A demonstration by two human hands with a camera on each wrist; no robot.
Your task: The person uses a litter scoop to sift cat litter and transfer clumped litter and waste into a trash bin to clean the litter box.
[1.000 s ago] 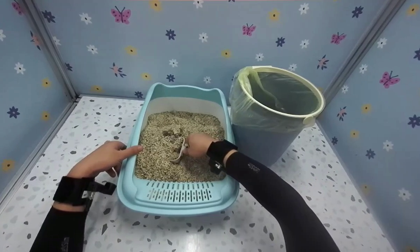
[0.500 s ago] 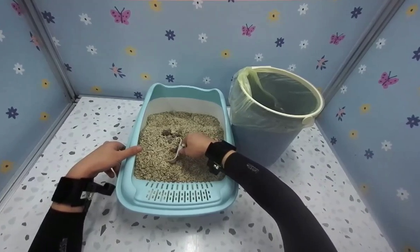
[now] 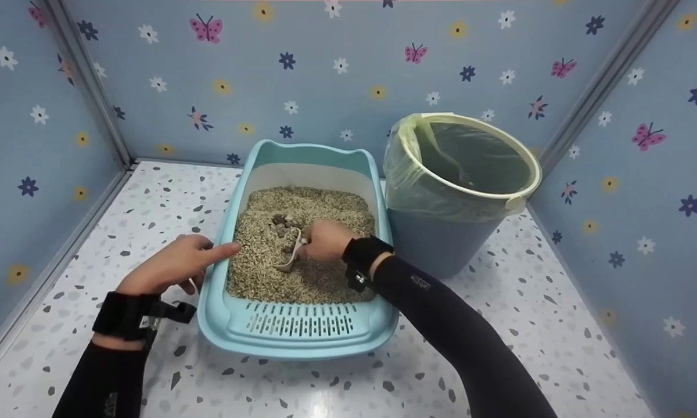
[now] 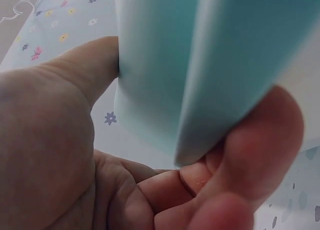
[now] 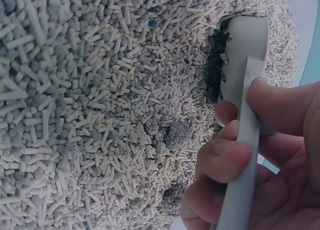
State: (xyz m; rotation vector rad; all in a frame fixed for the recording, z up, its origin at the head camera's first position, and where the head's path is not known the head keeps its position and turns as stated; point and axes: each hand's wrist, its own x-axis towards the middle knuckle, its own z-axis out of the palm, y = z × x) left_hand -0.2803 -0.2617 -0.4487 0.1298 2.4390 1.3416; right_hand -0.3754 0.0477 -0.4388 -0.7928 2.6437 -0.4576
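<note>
A light-blue litter box (image 3: pixel 296 349) with pale pellet litter (image 3: pixel 267 278) stands on the floor. My left hand (image 3: pixel 171 264) holds its left side wall, thumb over the rim; the left wrist view shows the other fingers curled under the wall's lower edge (image 4: pixel 187 152). My right hand (image 3: pixel 325 241) grips the handle of a white litter scoop (image 5: pixel 247 37), whose blade stands on edge, partly sunk in the litter. Dark clumps (image 3: pixel 280 220) lie just beyond the scoop; one grey clump (image 5: pixel 179 136) shows near my fingers in the right wrist view.
Right beside the box stands a tall bin (image 3: pixel 441 244) with a cream rim and a translucent yellowish liner (image 3: pixel 409 168). Flower-patterned panels (image 3: pixel 325 87) enclose the back and both sides. The floor (image 3: pixel 151 215) is white with grey specks.
The scoop and my right hand have shifted slightly left through the litter. My left hand stays on the side of the box. The whole head view has tilted a little.
</note>
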